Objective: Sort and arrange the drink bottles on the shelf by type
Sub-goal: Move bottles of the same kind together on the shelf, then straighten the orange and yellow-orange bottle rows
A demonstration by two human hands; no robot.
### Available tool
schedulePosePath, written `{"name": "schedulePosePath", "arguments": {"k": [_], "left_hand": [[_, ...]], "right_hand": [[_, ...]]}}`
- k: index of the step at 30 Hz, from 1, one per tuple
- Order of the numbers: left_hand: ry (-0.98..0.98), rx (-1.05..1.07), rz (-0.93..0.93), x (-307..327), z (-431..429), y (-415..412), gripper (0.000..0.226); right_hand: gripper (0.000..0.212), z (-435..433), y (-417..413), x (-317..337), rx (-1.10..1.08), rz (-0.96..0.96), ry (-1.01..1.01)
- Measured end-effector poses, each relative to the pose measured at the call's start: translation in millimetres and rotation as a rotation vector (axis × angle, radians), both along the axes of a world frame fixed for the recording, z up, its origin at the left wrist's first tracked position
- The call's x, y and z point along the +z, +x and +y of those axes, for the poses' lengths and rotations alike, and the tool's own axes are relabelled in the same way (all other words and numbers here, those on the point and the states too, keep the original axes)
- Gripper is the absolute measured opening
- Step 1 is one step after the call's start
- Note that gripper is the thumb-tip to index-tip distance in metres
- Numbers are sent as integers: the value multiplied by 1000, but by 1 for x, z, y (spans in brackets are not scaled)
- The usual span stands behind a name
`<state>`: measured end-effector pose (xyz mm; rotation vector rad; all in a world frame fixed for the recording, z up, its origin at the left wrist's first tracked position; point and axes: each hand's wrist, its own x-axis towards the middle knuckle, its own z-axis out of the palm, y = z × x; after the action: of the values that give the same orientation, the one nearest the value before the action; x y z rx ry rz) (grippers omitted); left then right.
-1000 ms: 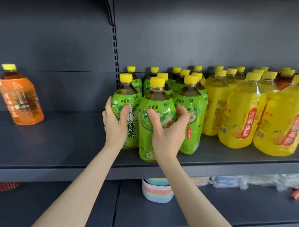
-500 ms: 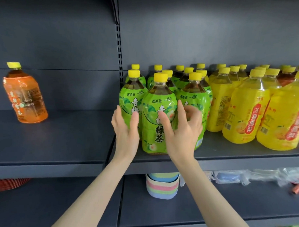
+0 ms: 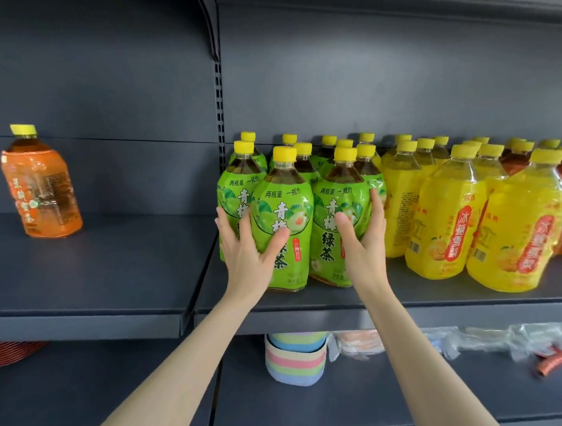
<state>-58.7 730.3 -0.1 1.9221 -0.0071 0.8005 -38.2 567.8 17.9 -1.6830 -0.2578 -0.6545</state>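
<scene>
1. Your two bare forearms come up from 6 o'clock and reach toward the front lip of the shelf [image 3: 438, 302].
2. Under that lip, at 6 o'clock between your arms, a striped stack of cups [image 3: 295, 357] sits on the lower board.
3. Your left hand [image 3: 246, 256] is tilted up with the wrist straight. It grips the left green tea bottle [image 3: 283, 219], thumb across the label's front and fingers round its 9 o'clock side.
4. Your right hand [image 3: 364, 241] mirrors it on the right green tea bottle [image 3: 340, 210]. The thumb lies on the label and the fingers curl round the 3 o'clock side.
5. Both bottles stand upright at the shelf's front, touching each other, just right of the slotted upright.
6. Behind them, toward 12 o'clock, the other green bottles [image 3: 237, 195] crowd in rows, all with yellow caps.
7. At 3 o'clock the yellow drink bottles [image 3: 447, 225] stand just beside the green group, with a few orange-brown ones among the rear right.
8. At 9 o'clock a lone orange bottle [image 3: 40, 197] stands on the neighbouring board, well apart from the rest.
</scene>
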Motion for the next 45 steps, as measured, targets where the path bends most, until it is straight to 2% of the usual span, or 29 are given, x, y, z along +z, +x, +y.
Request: {"name": "schedulePosePath", "arguments": {"k": [4,8,13,16,19,23,28,36,45], "left_hand": [[-2,-43,46,3,6,8,120],[32,-65,91,10,9,2,91],[185,-86,172,31,24,-19,51],[251,-53,224,44,32,-37,47],[231,-29,110,60,43,-61,25],[119,-62,-28,85,73,-101,8],[120,-15,-100,94,149,-157,6],[56,116,-96,65,321,-235,11],[33,146,-119,82,448,-214,6]], "right_hand": [[71,1,3,-2,-20,18,-72],[73,-4,-3,7,-62,59,-130],[74,-20,-21,31,-117,130,-391],[52,-20,-39,49,-165,77,-442],[27,-3,-60,66,-116,-17,-396],[17,41,-86,82,12,-107,-364],[12,131,-121,89,127,-132,-282],[9,316,-177,57,333,-79,-212],[14,441,-161,66,307,-70,-256]]}}
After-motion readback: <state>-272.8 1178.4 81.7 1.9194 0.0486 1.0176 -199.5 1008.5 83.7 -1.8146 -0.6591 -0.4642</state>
